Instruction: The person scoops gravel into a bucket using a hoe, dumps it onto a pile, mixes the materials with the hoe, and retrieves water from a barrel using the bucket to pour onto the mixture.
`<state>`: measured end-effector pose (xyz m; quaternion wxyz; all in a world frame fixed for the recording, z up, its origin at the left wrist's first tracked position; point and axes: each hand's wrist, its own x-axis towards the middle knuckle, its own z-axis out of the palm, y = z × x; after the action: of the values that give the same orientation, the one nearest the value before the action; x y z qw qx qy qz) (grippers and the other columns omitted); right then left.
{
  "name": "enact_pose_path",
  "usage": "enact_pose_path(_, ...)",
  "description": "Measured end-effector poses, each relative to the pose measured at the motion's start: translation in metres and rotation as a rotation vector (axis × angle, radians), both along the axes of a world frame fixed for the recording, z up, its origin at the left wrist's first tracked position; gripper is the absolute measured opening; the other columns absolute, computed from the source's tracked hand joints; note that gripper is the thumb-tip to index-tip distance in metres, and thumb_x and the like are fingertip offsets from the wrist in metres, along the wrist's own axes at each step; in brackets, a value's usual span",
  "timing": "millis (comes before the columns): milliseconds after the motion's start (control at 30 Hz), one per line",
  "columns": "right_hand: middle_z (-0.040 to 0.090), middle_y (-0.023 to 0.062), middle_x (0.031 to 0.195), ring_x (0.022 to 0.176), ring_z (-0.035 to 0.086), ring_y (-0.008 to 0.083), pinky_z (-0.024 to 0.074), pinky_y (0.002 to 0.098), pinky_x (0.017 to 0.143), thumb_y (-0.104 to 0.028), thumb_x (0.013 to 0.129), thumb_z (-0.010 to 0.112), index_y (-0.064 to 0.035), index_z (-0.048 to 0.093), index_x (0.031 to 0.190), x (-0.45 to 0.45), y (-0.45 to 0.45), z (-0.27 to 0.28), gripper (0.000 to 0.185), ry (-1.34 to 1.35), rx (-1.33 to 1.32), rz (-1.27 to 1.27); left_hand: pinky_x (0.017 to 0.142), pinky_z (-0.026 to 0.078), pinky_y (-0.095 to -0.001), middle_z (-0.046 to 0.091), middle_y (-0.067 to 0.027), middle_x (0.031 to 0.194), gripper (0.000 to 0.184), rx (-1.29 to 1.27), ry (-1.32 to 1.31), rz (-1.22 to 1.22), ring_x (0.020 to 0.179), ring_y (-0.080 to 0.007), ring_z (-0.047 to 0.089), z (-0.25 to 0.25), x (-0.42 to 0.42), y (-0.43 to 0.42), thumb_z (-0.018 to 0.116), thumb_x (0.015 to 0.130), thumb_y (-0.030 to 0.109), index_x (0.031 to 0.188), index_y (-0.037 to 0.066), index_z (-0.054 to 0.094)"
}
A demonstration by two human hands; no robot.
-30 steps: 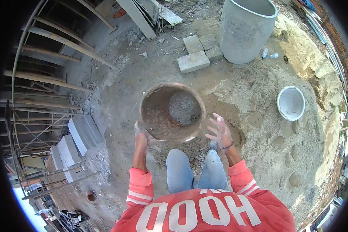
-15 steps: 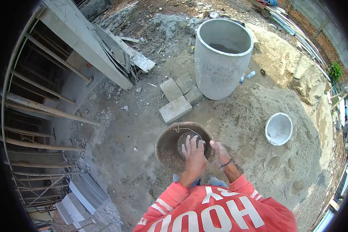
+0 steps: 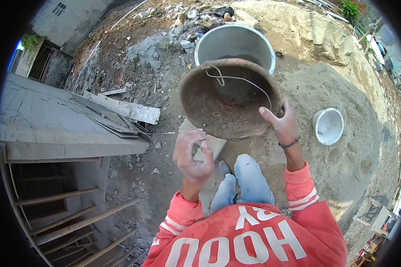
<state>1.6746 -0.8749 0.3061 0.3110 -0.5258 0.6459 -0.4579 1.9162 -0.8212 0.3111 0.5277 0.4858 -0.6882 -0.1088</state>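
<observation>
A worn brown bucket (image 3: 198,100) hangs raised in front of me, its open mouth tilted toward me and a thin pale handle (image 3: 249,84) lying across it. My right hand (image 3: 284,126) grips its right rim, thumb on the inner side and fingers outside. Just below the bucket's lower left edge is my left hand (image 3: 192,155), fingers curled with a gap between them and the thumb. It appears empty and apart from the bucket. Behind the bucket stands a tall grey cement vat (image 3: 234,42), partly covered by it.
A small white bucket (image 3: 317,128) sits at right on a grey sand heap (image 3: 343,93). Pale blocks (image 3: 214,144) lie on the ground below the raised bucket. To the left are a concrete slab (image 3: 71,133), wooden poles (image 3: 84,222) and loose boards (image 3: 138,113).
The brown bucket has risen from the ground toward the vat and tilted. My right hand has taken its rim, while my left hand has moved left. The view has shifted forward.
</observation>
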Motion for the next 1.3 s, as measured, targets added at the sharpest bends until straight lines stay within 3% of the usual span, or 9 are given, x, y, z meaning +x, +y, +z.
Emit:
enact_pose_path(100,0.062,0.0173,0.079,0.071,0.058,0.0287,0.0470,0.0381,0.068,-0.045,0.067,0.079,0.0021,0.056,0.084,-0.017,-0.068,0.003,0.055,0.204,-0.013,-0.092,0.079,0.048,-0.0334,0.061,-0.0134,0.093,0.020,0.268,0.202,0.204,0.086,-0.0209,0.060,-0.044,0.015,-0.090,0.059,0.083,0.007,0.101,-0.002,0.056)
enact_pose_path(267,0.065,0.0233,0.089,0.091,0.064,0.0371,0.0492,0.0424,0.080,-0.056,0.062,0.077,0.0037,0.060,0.095,-0.013,-0.209,-0.038,0.070,0.373,0.098,-0.177,0.098,0.038,-0.0435,0.050,-0.0255,0.120,0.058,0.502,0.001,0.377,0.114,-0.0374,0.048,-0.154,0.014,-0.253,0.065,0.081,0.022,0.125,-0.006,0.042)
enact_pose_path(367,0.061,0.0225,0.108,0.104,0.061,0.0366,0.0500,0.0440,0.086,-0.059,0.062,0.075,0.0014,0.057,0.111,-0.006,-0.306,-0.121,0.080,0.555,0.431,-0.094,0.102,0.034,-0.0463,0.045,-0.0301,0.125,0.070,0.543,-0.117,0.564,0.121,-0.0407,0.042,-0.229,0.000,-0.324,0.066,0.080,0.027,0.132,-0.009,0.035)
enact_pose_path(533,0.047,0.0187,0.131,0.110,0.058,0.0353,0.0494,0.0433,0.090,-0.051,0.066,0.077,-0.0020,0.053,0.122,0.005,-0.392,-0.259,0.078,0.595,0.772,-0.121,0.104,0.033,-0.0466,0.044,-0.0299,0.128,0.072,0.739,-0.096,0.619,0.123,-0.0430,0.040,-0.210,-0.027,-0.352,0.065,0.078,0.020,0.134,-0.009,0.032)
enact_pose_path(733,0.035,0.0170,0.136,0.108,0.059,0.0344,0.0496,0.0413,0.090,-0.040,0.067,0.082,-0.0035,0.045,0.130,0.057,-0.381,-0.403,0.082,0.722,0.998,-0.034,0.105,0.031,-0.0465,0.043,-0.0307,0.127,0.067,0.713,-0.182,0.605,0.122,-0.0438,0.040,-0.222,-0.020,-0.354,0.059,0.075,0.007,0.134,-0.009,0.032)
enact_pose_path(900,0.041,0.0173,0.134,0.110,0.057,0.0377,0.0498,0.0431,0.090,-0.040,0.064,0.081,-0.0030,0.065,0.109,0.081,-0.375,-0.380,0.060,0.516,1.024,0.037,0.107,0.027,-0.0470,0.041,-0.0322,0.128,0.068,0.729,-0.187,0.568,0.123,-0.0452,0.038,-0.221,-0.017,-0.351,0.053,0.070,-0.001,0.133,-0.013,0.030)
enact_pose_path(1033,0.050,0.0190,0.126,0.111,0.057,0.0354,0.0486,0.0409,0.092,-0.048,0.062,0.078,-0.0027,0.067,0.105,0.067,-0.383,-0.335,0.064,0.407,1.016,-0.093,0.106,0.027,-0.0473,0.042,-0.0321,0.126,0.068,0.692,-0.241,0.569,0.121,-0.0457,0.039,-0.224,-0.018,-0.350,0.050,0.068,-0.003,0.132,-0.013,0.031)
enact_pose_path(1133,0.037,0.0174,0.143,0.111,0.057,0.0368,0.0478,0.0426,0.093,-0.046,0.065,0.078,-0.0051,0.065,0.113,0.053,-0.387,-0.278,0.064,0.399,0.975,-0.037,0.105,0.028,-0.0476,0.043,-0.0314,0.124,0.066,0.609,-0.248,0.540,0.119,-0.0457,0.040,-0.221,-0.019,-0.350,0.050,0.068,-0.003,0.131,-0.013,0.032)
enact_pose_path(1300,0.046,0.0159,0.131,0.100,0.062,0.0369,0.0504,0.0438,0.087,-0.043,0.065,0.079,0.0013,0.067,0.097,0.036,-0.357,-0.161,0.056,0.487,0.608,-0.154,0.105,0.030,-0.0473,0.040,-0.0320,0.130,0.069,0.677,-0.135,0.498,0.123,-0.0448,0.039,-0.218,-0.015,-0.349,0.050,0.068,0.000,0.133,-0.013,0.030)
